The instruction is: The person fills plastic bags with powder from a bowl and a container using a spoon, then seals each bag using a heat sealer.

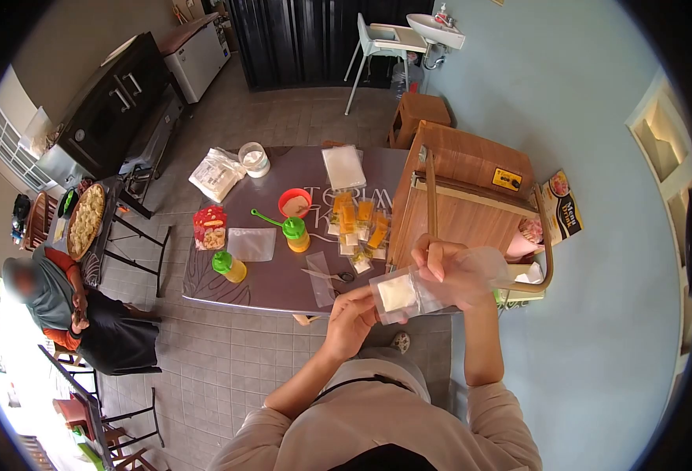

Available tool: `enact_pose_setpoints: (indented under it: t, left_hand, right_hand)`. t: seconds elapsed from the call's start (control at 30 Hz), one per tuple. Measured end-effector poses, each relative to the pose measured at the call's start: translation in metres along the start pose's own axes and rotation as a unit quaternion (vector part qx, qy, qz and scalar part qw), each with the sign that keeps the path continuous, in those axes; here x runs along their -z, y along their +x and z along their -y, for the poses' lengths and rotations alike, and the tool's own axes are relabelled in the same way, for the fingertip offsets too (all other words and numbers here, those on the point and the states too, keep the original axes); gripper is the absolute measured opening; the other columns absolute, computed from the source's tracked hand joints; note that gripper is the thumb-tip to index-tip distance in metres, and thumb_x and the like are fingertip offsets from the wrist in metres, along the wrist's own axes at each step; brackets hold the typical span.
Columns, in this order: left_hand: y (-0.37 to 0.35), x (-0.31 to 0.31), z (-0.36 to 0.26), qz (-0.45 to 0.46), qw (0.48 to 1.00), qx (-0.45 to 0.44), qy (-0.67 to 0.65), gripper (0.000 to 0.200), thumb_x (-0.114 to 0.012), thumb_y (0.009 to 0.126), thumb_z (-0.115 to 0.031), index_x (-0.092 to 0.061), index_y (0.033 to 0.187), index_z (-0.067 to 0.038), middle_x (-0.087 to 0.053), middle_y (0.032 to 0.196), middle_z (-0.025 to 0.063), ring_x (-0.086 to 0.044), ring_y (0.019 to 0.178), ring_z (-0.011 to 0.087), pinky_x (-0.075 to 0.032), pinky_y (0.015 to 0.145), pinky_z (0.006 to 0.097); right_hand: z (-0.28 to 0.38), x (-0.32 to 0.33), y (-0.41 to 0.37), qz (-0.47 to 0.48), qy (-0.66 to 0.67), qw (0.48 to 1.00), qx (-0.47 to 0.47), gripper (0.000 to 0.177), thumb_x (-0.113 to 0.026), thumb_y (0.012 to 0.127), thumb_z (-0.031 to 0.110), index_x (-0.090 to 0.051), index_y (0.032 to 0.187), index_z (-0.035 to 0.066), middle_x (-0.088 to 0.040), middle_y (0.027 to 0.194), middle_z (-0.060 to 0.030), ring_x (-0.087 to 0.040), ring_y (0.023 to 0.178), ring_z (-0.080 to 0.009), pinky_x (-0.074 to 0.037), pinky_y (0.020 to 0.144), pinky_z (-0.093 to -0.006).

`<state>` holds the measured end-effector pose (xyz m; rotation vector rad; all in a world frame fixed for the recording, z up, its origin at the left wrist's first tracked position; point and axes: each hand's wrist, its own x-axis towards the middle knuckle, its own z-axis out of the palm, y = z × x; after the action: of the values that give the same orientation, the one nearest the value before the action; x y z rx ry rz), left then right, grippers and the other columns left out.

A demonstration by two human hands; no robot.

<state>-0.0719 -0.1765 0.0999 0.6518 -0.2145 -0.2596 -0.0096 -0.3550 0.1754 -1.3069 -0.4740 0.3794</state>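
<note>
In front of my chest I hold a clear plastic bag (397,293) with a pale, creamy-white filling in its lower end. My left hand (350,320) is closed on the filled end, fingertips pinching its edge. My right hand (457,276) grips the upper part of the bag, its fingers partly blurred by motion. Loose clear plastic spreads past that hand to the right. On the table below lie scissors (346,276) and a narrow clear plastic strip (320,282). Several small packets with orange and pale fillings (361,224) are piled beyond them.
The dark table (283,286) carries green-capped squeeze bottles (297,238), a red bowl (294,204), a white tub (254,160) and stacked plastic bags (344,166). A wooden cabinet (463,204) stands close on the right. Another person (87,314) is at the left, near a tray of pale pieces (87,221).
</note>
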Motion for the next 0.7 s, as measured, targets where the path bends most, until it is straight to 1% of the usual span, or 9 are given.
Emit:
enact_pose_setpoints:
  t: [0.07, 0.13, 0.2, 0.3, 0.37, 0.47, 0.53, 0.6, 0.7]
  left_hand:
    - [0.000, -0.013, -0.007, 0.010, 1.000, 0.003, -0.003, 0.044, -0.044, 0.085, -0.023, -0.048, 0.110, 0.014, -0.057, 0.101, 0.0215, -0.058, 0.091, 0.0310, -0.049, 0.076, 0.0410]
    - [-0.001, -0.015, -0.006, 0.018, 1.000, -0.010, 0.024, 0.047, -0.047, 0.085, -0.028, -0.050, 0.107, 0.013, -0.057, 0.101, 0.0220, -0.058, 0.091, 0.0319, -0.050, 0.073, 0.0422]
    - [-0.002, -0.019, -0.006, 0.024, 0.998, -0.022, 0.051, 0.049, -0.049, 0.085, -0.033, -0.052, 0.104, 0.012, -0.057, 0.101, 0.0225, -0.058, 0.091, 0.0327, -0.050, 0.071, 0.0434]
    - [-0.003, -0.025, -0.009, 0.029, 0.998, -0.029, 0.041, 0.043, -0.051, 0.086, -0.030, -0.055, 0.102, 0.010, -0.058, 0.099, 0.0204, -0.059, 0.090, 0.0294, -0.051, 0.068, 0.0431]
    - [-0.004, -0.026, -0.009, 0.001, 0.994, 0.014, 0.109, 0.029, -0.050, 0.088, -0.017, -0.056, 0.103, 0.008, -0.060, 0.096, 0.0171, -0.059, 0.088, 0.0251, -0.051, 0.069, 0.0414]
    - [-0.003, -0.028, -0.008, 0.006, 0.994, 0.025, 0.107, 0.023, -0.048, 0.088, -0.009, -0.057, 0.104, 0.005, -0.061, 0.094, 0.0136, -0.059, 0.088, 0.0208, -0.049, 0.073, 0.0378]
    - [-0.004, -0.029, -0.005, 0.006, 0.993, 0.024, 0.113, 0.023, -0.048, 0.088, -0.009, -0.056, 0.105, 0.005, -0.062, 0.095, 0.0130, -0.058, 0.089, 0.0197, -0.048, 0.076, 0.0356]
    - [-0.004, -0.030, -0.005, 0.005, 0.993, 0.022, 0.120, 0.024, -0.049, 0.088, -0.010, -0.056, 0.106, 0.004, -0.062, 0.095, 0.0125, -0.058, 0.089, 0.0186, -0.046, 0.079, 0.0333]
    - [-0.003, -0.034, -0.007, 0.024, 0.993, 0.021, 0.114, 0.024, -0.049, 0.088, -0.009, -0.055, 0.108, 0.004, -0.062, 0.096, 0.0114, -0.057, 0.091, 0.0170, -0.043, 0.082, 0.0304]
  right_hand:
    - [-0.005, 0.007, 0.001, 0.017, 0.021, 1.000, -0.010, 0.022, -0.059, 0.074, 0.007, -0.045, 0.058, 0.013, -0.040, 0.082, -0.0042, -0.037, 0.072, -0.0098, -0.030, 0.062, -0.0184]
    - [-0.005, 0.012, 0.002, 0.034, 0.041, 0.998, -0.019, 0.022, -0.059, 0.075, 0.010, -0.045, 0.058, 0.013, -0.040, 0.082, -0.0040, -0.037, 0.072, -0.0097, -0.030, 0.061, -0.0182]
    - [-0.005, 0.014, 0.002, 0.063, 0.008, 0.998, 0.005, 0.019, -0.054, 0.073, 0.011, -0.041, 0.059, 0.011, -0.042, 0.080, -0.0006, -0.037, 0.069, -0.0086, -0.030, 0.062, -0.0193]
    - [-0.004, 0.015, 0.003, 0.074, -0.007, 0.997, 0.016, 0.020, -0.054, 0.073, 0.008, -0.040, 0.058, 0.011, -0.042, 0.079, -0.0002, -0.036, 0.068, -0.0087, -0.029, 0.061, -0.0194]
    - [-0.002, 0.016, 0.003, 0.084, 0.015, 0.996, 0.015, 0.021, -0.054, 0.073, 0.006, -0.040, 0.058, 0.011, -0.041, 0.079, -0.0004, -0.036, 0.067, -0.0087, -0.029, 0.061, -0.0191]
    - [-0.001, 0.016, 0.002, 0.100, 0.048, 0.994, 0.008, 0.023, -0.053, 0.074, 0.003, -0.040, 0.058, 0.011, -0.041, 0.079, -0.0006, -0.036, 0.067, -0.0087, -0.029, 0.060, -0.0186]
    - [-0.001, 0.016, 0.001, 0.107, 0.058, 0.993, 0.000, 0.024, -0.052, 0.075, 0.001, -0.039, 0.058, 0.012, -0.040, 0.079, -0.0005, -0.036, 0.066, -0.0086, -0.029, 0.059, -0.0185]
    - [-0.004, 0.016, 0.001, 0.123, 0.120, 0.985, 0.014, 0.026, -0.051, 0.076, 0.001, -0.038, 0.057, 0.012, -0.039, 0.078, -0.0006, -0.037, 0.066, -0.0087, -0.029, 0.058, -0.0186]
    - [-0.007, 0.016, 0.000, 0.117, 0.091, 0.988, 0.038, 0.027, -0.051, 0.077, 0.000, -0.037, 0.057, 0.012, -0.038, 0.078, -0.0006, -0.037, 0.066, -0.0092, -0.030, 0.057, -0.0190]
